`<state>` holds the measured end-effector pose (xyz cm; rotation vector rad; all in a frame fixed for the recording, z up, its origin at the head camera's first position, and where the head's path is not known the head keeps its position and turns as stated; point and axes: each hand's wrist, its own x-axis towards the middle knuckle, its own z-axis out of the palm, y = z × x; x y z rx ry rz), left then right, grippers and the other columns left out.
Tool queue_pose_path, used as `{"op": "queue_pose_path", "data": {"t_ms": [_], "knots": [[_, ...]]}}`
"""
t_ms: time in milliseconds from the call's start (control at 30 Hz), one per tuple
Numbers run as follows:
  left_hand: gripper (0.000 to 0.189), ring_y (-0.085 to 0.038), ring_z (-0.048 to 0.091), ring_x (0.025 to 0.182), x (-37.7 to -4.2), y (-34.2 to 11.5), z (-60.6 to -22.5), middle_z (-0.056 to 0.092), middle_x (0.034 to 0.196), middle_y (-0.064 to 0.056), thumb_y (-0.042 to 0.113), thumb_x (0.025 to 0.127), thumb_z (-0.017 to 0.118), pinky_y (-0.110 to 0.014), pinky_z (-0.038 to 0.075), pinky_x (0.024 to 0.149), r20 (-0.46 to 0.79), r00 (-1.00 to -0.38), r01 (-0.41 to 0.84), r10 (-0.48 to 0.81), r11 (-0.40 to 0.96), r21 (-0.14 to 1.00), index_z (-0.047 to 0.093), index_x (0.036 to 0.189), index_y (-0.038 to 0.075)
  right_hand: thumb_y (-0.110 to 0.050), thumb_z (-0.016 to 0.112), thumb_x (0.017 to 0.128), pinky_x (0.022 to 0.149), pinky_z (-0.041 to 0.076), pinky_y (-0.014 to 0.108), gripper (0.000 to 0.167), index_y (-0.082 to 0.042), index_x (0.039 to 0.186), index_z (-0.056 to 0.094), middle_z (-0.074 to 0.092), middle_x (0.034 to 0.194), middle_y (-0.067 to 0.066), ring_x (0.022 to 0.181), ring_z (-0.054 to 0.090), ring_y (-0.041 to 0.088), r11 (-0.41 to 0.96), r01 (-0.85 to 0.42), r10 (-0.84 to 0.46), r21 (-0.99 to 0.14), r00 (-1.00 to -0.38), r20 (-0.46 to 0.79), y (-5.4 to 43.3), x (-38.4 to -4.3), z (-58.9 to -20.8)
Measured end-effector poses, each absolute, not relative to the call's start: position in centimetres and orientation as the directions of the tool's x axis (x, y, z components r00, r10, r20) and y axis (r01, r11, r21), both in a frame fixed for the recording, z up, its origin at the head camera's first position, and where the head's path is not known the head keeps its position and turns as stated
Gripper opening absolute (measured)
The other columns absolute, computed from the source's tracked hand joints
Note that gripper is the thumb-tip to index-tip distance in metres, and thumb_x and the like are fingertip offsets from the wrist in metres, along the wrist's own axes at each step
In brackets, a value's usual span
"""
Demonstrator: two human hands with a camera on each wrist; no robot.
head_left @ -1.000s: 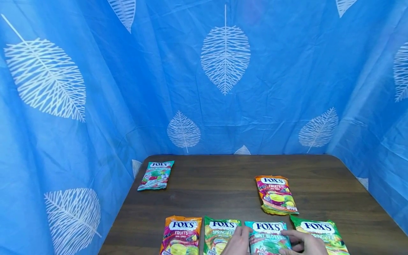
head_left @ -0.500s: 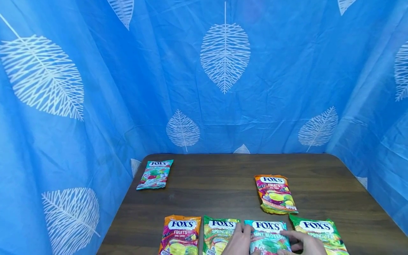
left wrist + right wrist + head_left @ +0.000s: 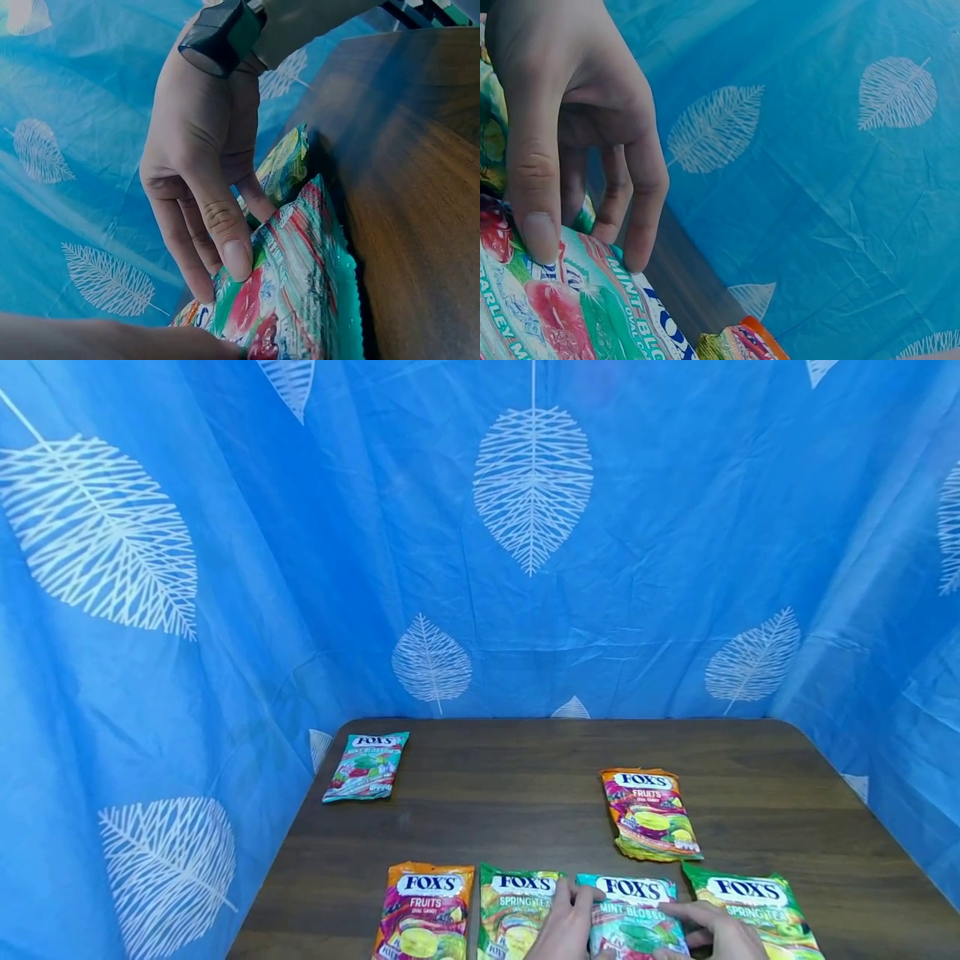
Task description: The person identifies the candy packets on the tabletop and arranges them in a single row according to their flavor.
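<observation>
A teal Mint Blossom candy bag [image 3: 636, 917] lies face up near the table's front edge, between both hands. My left hand [image 3: 564, 925] grips its left side; in the left wrist view the thumb [image 3: 237, 259] presses on the printed front. On the opposite side my right hand [image 3: 722, 930] holds the bag, thumb [image 3: 540, 236] on the front and fingers curled at the edge. A green Spring Tea candy bag [image 3: 513, 906] sits just left, partly covered by the left hand. Another green Spring Tea bag [image 3: 780, 922] lies tilted beside the right hand, which overlaps it.
An orange and purple Fruits candy bag [image 3: 423, 914] stands leftmost in the front row. A second Fruits bag [image 3: 651, 817] lies farther back on the brown table [image 3: 487, 802]. Another Mint Blossom bag [image 3: 367, 768] is at the far left corner. Blue leaf-print curtains [image 3: 637, 527] surround the table.
The Mint Blossom bag between the hands has shifted very slightly right, with the left hand moving along. The view has tilted a little; the other bags keep their places.
</observation>
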<state>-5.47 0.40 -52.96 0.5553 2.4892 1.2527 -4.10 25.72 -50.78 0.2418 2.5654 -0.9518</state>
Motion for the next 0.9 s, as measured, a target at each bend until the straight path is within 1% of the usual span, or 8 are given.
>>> {"op": "queue_pose_path", "data": {"t_ms": [167,300,433,500,667,833,900], "knots": [[0.048,-0.004,0.052,0.09,-5.61,0.13,-53.66,0.038,0.122,-0.001,0.02,0.097,0.086,-0.026,0.054,0.078,-0.032,-0.855,0.267,0.517,0.493,0.828,0.06,0.136,0.014,-0.062,0.097,0.073,0.086,0.058,0.053,0.084,-0.007,0.134,0.077,0.073,0.118,0.006,0.09,0.069,0.019,0.758,0.275,0.015,-0.592,-0.914,-0.405,25.82,-4.14,-51.18],[0.045,-0.004,0.05,0.092,-5.37,-0.08,-53.72,0.035,0.122,0.0,0.021,0.099,0.085,-0.025,0.053,0.078,0.008,-0.845,0.286,0.534,0.439,0.852,0.06,0.135,0.012,-0.053,0.098,0.077,0.085,0.059,0.052,0.074,-0.008,0.132,0.078,0.073,0.119,0.007,0.088,0.069,0.019,0.764,0.253,0.003,-0.594,-0.922,-0.388,25.7,-3.97,-50.91],[0.045,-0.005,0.047,0.089,-4.86,-0.07,-53.21,0.032,0.118,0.002,0.016,0.096,0.086,-0.023,0.05,0.076,0.04,-0.859,0.269,0.511,0.385,0.883,0.061,0.133,0.009,-0.046,0.099,0.08,0.082,0.06,0.049,0.066,-0.007,0.13,0.079,0.073,0.116,0.005,0.086,0.07,0.019,0.758,0.253,0.002,-0.602,-0.923,-0.386,25.47,-3.74,-50.48],[0.047,-0.005,0.046,0.088,-4.65,-0.05,-52.99,0.032,0.117,0.002,0.015,0.093,0.088,-0.022,0.049,0.075,0.053,-0.867,0.269,0.496,0.375,0.887,0.062,0.132,0.007,-0.045,0.099,0.08,0.08,0.06,0.047,0.066,-0.006,0.13,0.079,0.072,0.115,0.004,0.086,0.07,0.019,0.747,0.256,0.002,-0.614,-0.923,-0.384,25.5,-3.64,-50.48],[0.051,-0.004,0.044,0.087,-4.8,0.05,-53.18,0.032,0.116,0.003,0.011,0.089,0.091,-0.02,0.047,0.073,0.041,-0.868,0.262,0.494,0.386,0.885,0.063,0.132,0.007,-0.044,0.099,0.08,0.078,0.061,0.044,0.068,-0.005,0.131,0.078,0.07,0.116,0.002,0.086,0.07,0.019,0.723,0.27,0.01,-0.636,-0.924,-0.381,25.68,-3.46,-50.88],[0.049,-0.004,0.044,0.084,-5.15,-0.01,-53.58,0.032,0.117,0.003,0.011,0.092,0.089,-0.022,0.047,0.069,-0.014,-0.866,0.195,0.5,0.364,0.911,0.064,0.134,0.008,-0.042,0.099,0.08,0.078,0.062,0.045,0.071,-0.003,0.135,0.076,0.068,0.118,0.005,0.087,0.07,0.021,0.702,0.289,0.001,-0.651,-0.914,-0.405,25.86,-3.35,-50.76],[0.048,-0.005,0.045,0.083,-5.28,-0.15,-53.72,0.032,0.118,0.003,0.015,0.094,0.087,-0.022,0.048,0.068,-0.039,-0.863,0.161,0.503,0.348,0.924,0.064,0.135,0.009,-0.039,0.1,0.079,0.079,0.063,0.045,0.074,-0.002,0.137,0.074,0.067,0.12,0.007,0.088,0.07,0.022,0.691,0.292,-0.016,-0.661,-0.909,-0.417,25.97,-3.38,-50.54]]}}
